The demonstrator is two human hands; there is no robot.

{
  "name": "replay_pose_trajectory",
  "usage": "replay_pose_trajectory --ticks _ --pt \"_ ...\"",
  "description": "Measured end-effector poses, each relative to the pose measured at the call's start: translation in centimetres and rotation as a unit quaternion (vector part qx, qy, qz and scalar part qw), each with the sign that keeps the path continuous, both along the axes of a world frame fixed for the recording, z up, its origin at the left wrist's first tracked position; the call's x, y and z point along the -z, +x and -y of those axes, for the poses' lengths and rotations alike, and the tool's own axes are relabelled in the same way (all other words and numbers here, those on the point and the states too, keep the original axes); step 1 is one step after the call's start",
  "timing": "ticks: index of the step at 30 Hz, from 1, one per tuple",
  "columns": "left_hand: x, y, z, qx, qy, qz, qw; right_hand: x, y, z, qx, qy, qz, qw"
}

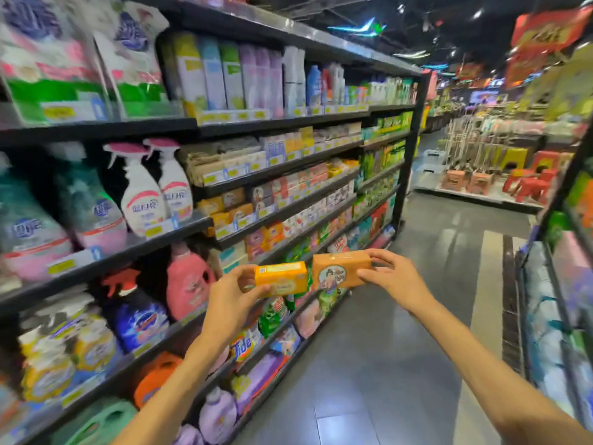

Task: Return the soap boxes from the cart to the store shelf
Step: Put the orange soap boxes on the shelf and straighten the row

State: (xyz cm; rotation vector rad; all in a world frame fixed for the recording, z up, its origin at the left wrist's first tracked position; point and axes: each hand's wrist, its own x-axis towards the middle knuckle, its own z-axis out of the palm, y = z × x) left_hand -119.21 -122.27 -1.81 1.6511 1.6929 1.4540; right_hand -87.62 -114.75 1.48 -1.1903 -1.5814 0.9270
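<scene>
Your left hand (231, 297) grips a yellow-orange soap box (281, 277), a flat-faced cardboard rectangle with crisp corners, thumb below and fingers behind. Your right hand (393, 281) pinches the end of a darker orange soap box (340, 270) bearing a round printed picture. The two boxes sit level in the air, just beside each other, ends nearly touching. To the left of your hands runs the store shelf (288, 210), dark metal ledges stacked with small boxed soaps, with glossy plastic detergent bottles nearer you. To the right of your hands the smooth grey tiled aisle floor (401, 348) lies open.
</scene>
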Motion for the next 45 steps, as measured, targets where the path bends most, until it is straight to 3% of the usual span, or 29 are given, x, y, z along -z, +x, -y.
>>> replay_pose_trajectory --ticks 10,24,35,45 --pt "-0.7 3.4 -12.1 -0.015 0.000 -0.005 1.000 0.9 2.6 -13.8 -0.010 -0.012 -0.001 1.000" --pt "0.5 -6.1 -30.3 -0.162 0.013 0.024 0.986 1.4 -9.3 -37.6 -0.146 -0.013 0.018 0.989" --pt "1.7 -11.3 -33.8 -0.362 0.003 0.022 0.932 3.1 -22.1 -48.5 -0.300 -0.011 0.024 0.953" --pt "0.8 -10.9 -37.7 -0.493 -0.010 -0.024 0.870 3.2 -25.4 -54.1 -0.387 -0.006 0.025 0.922"
